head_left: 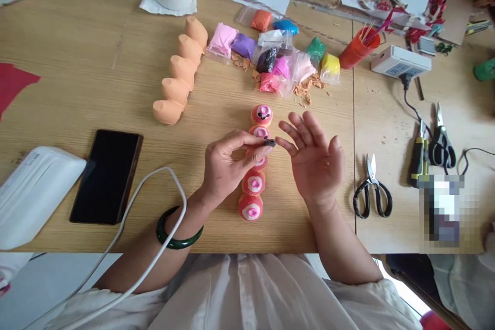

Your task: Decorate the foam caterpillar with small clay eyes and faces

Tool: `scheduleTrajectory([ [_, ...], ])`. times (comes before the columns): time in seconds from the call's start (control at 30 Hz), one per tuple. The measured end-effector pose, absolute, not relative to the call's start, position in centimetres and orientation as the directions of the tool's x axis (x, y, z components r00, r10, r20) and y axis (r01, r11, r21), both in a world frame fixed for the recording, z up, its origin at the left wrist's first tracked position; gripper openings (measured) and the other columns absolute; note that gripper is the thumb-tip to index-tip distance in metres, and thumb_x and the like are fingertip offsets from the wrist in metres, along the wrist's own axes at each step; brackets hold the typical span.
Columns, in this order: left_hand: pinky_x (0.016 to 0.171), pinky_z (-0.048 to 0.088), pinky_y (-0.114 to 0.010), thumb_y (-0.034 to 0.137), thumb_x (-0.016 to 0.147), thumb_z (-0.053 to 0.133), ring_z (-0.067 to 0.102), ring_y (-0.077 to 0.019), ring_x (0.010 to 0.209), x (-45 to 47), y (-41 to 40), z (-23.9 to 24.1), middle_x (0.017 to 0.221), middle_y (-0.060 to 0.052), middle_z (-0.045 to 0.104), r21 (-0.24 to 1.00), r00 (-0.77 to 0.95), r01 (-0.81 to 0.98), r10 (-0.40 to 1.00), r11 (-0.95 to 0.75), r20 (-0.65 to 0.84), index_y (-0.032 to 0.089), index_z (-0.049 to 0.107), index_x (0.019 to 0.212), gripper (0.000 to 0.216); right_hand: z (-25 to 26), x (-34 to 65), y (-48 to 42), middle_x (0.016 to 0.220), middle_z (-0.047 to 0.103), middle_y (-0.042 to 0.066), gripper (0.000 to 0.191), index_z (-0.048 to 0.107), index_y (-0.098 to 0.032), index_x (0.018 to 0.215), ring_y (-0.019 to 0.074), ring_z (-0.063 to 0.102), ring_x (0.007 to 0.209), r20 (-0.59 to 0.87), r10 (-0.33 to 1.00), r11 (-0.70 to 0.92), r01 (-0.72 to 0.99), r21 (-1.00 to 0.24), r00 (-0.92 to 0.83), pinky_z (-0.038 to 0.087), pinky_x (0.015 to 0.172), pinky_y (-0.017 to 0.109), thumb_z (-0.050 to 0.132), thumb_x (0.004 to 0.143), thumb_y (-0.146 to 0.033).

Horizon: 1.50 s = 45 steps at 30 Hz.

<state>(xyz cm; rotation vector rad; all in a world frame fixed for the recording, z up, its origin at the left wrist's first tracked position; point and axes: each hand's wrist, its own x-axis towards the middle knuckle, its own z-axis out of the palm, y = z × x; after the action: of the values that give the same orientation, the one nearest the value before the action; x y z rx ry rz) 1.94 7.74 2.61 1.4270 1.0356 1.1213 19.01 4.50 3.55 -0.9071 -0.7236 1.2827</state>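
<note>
My left hand point(226, 162) pinches a small lump of black clay point(270, 142) between thumb and index finger. A dark green bangle point(180, 244) circles that wrist. Close to the lump, my right hand point(313, 162) is held palm up with its fingers apart and nothing in it. Beneath my left hand lies a row of joined egg-carton cups point(253, 184), covered in red with white and pink clay on top. Small black pieces sit on the far cup point(263, 112). My left fingers partly hide the middle cups.
An orange egg-carton strip point(177, 92) lies to the left. Bags of coloured clay, including a purple bag point(243, 45), lie at the back. Scissors point(372, 185), a red cup point(359, 47) and a power strip point(401, 61) are right. A phone point(106, 176) and white cable point(133, 201) are left.
</note>
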Motion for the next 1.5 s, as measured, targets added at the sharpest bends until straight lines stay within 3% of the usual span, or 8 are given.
scheduleTrajectory([
  [0.3, 0.082, 0.062, -0.024, 0.031, 0.089, 0.083, 0.079, -0.0152, 0.088, 2.5, 7.8, 2.4, 0.098, -0.002, 0.083, 0.998, 0.154, 0.01, 0.987, -0.054, 0.052, 0.023, 0.085, 0.098, 0.012, 3.0, 19.5, 5.0, 0.137, 0.077, 0.003, 0.058, 0.074, -0.035, 0.125, 0.0311, 0.062, 0.143, -0.11, 0.985, -0.011, -0.596, -0.803, 0.131, 0.071, 0.078, 0.041, 0.043, 0.098, -0.076],
  [0.63, 0.07, 0.056, -0.022, 0.027, 0.087, 0.084, 0.072, -0.0107, 0.071, 2.1, 7.7, 2.1, 0.076, 0.003, 0.078, 0.98, 0.127, 0.135, 0.983, -0.148, 0.131, 0.022, 0.08, 0.084, 0.007, 3.1, 18.0, 2.6, 0.166, 0.053, -0.002, 0.058, 0.044, -0.053, 0.158, 0.0312, 0.055, 0.151, 0.171, 0.984, 0.159, -0.2, -0.967, -0.046, 0.069, 0.091, 0.047, 0.05, 0.102, -0.067],
  [0.73, 0.073, 0.057, -0.022, 0.028, 0.089, 0.082, 0.075, -0.0118, 0.074, 2.0, 7.7, 2.4, 0.081, 0.002, 0.08, 0.98, 0.121, 0.131, 0.984, -0.147, 0.131, 0.022, 0.08, 0.085, 0.009, 3.2, 18.5, 3.5, 0.168, 0.051, -0.002, 0.061, 0.05, -0.049, 0.154, 0.0331, 0.054, 0.151, 0.07, 0.997, 0.076, -0.375, -0.924, 0.03, 0.067, 0.095, 0.053, 0.043, 0.099, -0.075],
  [0.9, 0.078, 0.062, -0.022, 0.027, 0.087, 0.083, 0.079, -0.0137, 0.081, 2.3, 7.7, 2.5, 0.089, 0.001, 0.083, 0.999, 0.099, -0.008, 0.994, -0.046, 0.046, 0.022, 0.08, 0.088, 0.006, 3.6, 19.4, 5.1, 0.167, 0.052, 0.0, 0.065, 0.062, -0.039, 0.142, 0.0325, 0.043, 0.159, -0.189, 0.98, -0.087, -0.713, -0.696, 0.064, 0.063, 0.103, 0.056, 0.039, 0.097, -0.079],
  [1.03, 0.078, 0.064, -0.024, 0.028, 0.087, 0.083, 0.078, -0.0144, 0.08, 2.3, 7.7, 2.1, 0.09, 0.0, 0.082, 0.998, 0.104, -0.053, 0.993, -0.044, 0.049, 0.022, 0.081, 0.09, 0.007, 3.9, 19.0, 4.9, 0.163, 0.056, 0.002, 0.063, 0.064, -0.037, 0.14, 0.0313, 0.047, 0.157, -0.22, 0.974, -0.103, -0.762, -0.64, 0.053, 0.056, 0.114, 0.06, 0.038, 0.099, -0.077],
  [1.17, 0.084, 0.062, -0.029, 0.033, 0.09, 0.082, 0.076, -0.016, 0.086, 1.9, 7.7, 1.7, 0.094, -0.001, 0.081, 0.977, 0.068, 0.095, 0.98, -0.191, 0.185, 0.023, 0.081, 0.096, 0.011, 4.1, 18.7, 4.9, 0.154, 0.066, 0.002, 0.068, 0.064, -0.034, 0.14, 0.0278, 0.053, 0.152, -0.205, 0.977, -0.095, -0.757, -0.647, 0.053, 0.038, 0.128, 0.061, 0.03, 0.101, -0.077],
  [1.3, 0.074, 0.057, -0.026, 0.032, 0.091, 0.081, 0.07, -0.0134, 0.076, 2.0, 7.9, 1.9, 0.087, -0.001, 0.079, 0.919, 0.099, 0.215, 0.943, -0.332, 0.318, 0.022, 0.079, 0.092, 0.011, 4.0, 18.6, 4.7, 0.148, 0.07, 0.002, 0.076, 0.06, -0.034, 0.146, 0.0264, 0.048, 0.157, -0.182, 0.983, -0.131, -0.709, -0.693, -0.004, 0.026, 0.133, 0.063, 0.024, 0.099, -0.082],
  [1.5, 0.073, 0.054, -0.025, 0.027, 0.091, 0.08, 0.066, -0.0115, 0.071, 2.2, 7.7, 2.4, 0.08, 0.001, 0.076, 0.909, 0.118, 0.249, 0.942, -0.333, 0.313, 0.022, 0.077, 0.084, 0.009, 3.5, 17.5, 3.0, 0.165, 0.055, -0.005, 0.078, 0.049, -0.047, 0.157, 0.0271, 0.034, 0.164, 0.043, 0.997, 0.023, -0.274, -0.961, -0.065, 0.011, 0.138, 0.059, 0.041, 0.092, -0.088],
])
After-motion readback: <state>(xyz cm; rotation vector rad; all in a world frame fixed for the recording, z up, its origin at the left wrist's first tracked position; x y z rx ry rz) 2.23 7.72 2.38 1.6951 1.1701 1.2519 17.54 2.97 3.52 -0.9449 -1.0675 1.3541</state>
